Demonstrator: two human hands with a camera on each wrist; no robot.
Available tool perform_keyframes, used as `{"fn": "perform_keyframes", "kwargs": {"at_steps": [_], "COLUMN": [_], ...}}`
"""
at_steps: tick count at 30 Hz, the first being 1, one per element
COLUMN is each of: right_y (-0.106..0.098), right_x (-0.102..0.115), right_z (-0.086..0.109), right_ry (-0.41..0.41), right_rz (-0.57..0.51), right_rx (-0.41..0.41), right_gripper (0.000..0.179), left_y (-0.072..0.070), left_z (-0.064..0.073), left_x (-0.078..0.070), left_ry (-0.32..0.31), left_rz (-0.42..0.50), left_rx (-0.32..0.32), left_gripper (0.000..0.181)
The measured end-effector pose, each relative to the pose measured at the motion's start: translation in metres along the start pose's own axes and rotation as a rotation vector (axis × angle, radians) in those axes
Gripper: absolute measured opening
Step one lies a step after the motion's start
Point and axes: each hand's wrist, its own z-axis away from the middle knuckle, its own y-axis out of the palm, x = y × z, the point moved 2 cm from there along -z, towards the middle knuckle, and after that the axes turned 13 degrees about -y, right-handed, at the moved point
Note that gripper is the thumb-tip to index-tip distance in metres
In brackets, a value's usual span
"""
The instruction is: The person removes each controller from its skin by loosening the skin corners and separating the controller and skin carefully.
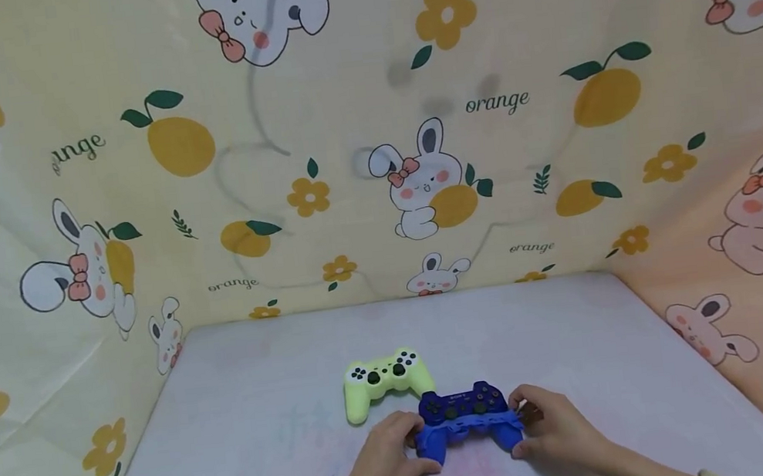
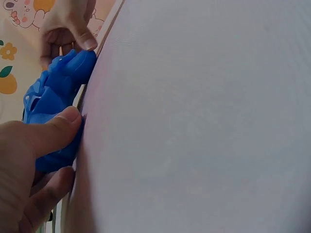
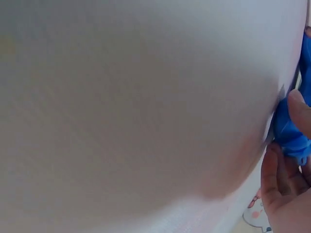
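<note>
In the head view, a dark blue game controller lies near the table's front, buttons facing up. A brighter blue soft cover wraps its two handles, and its stretched edge crosses the face below the sticks. My left hand grips the left handle, thumb in front and fingers at the far side. On the right handle, my right hand pinches the cover with thumb and fingers. The left wrist view shows the cover bunched between both hands. Just behind, to the left, sits a pale yellow-green controller, which neither hand touches.
The white tabletop extends around both controllers. Yellowish cloth printed with rabbits, oranges and flowers rises behind the table and along its left and right sides.
</note>
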Motion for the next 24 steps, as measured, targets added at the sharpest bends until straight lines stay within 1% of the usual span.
{"fn": "perform_keyframes", "kwargs": {"at_steps": [3,6,10,13,18,24], "right_y": [-0.0006,-0.0003,0.0013,0.0017,0.0006,-0.0023], "right_x": [-0.0029,-0.0053,-0.0075,-0.0072,-0.0065,-0.0088], "right_z": [-0.0007,-0.0003,0.0001,0.0011,-0.0009,-0.0051], "right_ry": [-0.024,-0.038,0.005,0.039,0.038,0.021], "right_rz": [0.0,-0.022,-0.052,-0.055,-0.044,-0.067], "right_rx": [0.003,-0.003,-0.023,-0.032,-0.021,0.013], "right_gripper": [0.053,0.055,0.056,0.053,0.05,0.047], "left_y": [0.0009,0.0001,-0.0009,-0.0013,-0.0023,-0.0014], "left_z": [0.0009,0.0013,0.0009,0.0009,0.0014,0.0], "left_x": [-0.0018,-0.0026,-0.0028,-0.0031,-0.0029,-0.0016], "left_ry": [0.018,0.02,0.005,0.008,0.011,-0.005], "left_rz": [-0.018,-0.036,-0.055,-0.068,-0.067,-0.015], "left_rx": [0.005,0.015,0.025,0.03,0.027,0.044], "left_gripper": [0.041,0.039,0.037,0.034,0.031,0.03]}}
